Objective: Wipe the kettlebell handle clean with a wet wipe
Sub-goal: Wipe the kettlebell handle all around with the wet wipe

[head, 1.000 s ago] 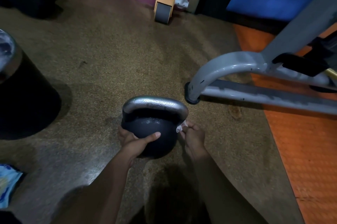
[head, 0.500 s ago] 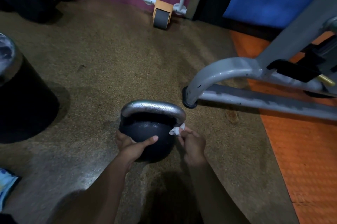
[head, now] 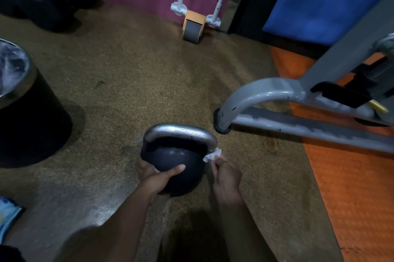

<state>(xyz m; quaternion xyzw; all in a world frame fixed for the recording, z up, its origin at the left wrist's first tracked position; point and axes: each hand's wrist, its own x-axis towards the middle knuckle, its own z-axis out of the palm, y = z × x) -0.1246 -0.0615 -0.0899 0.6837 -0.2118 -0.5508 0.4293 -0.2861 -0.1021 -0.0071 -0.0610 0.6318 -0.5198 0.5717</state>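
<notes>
Head view: my right hand (head: 227, 178) pinches the wet wipe (head: 211, 154) against the handle's right foot; the silver handle (head: 181, 132) arches leftward from there, its long axis left-right. My left hand (head: 156, 174) cups the kettlebell (head: 173, 163) on the floor (head: 132, 82). The black bin (head: 27, 110) holds something pale, unclear.

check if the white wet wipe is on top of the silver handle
No, the white wet wipe sits at the right base of the silver handle.
</notes>
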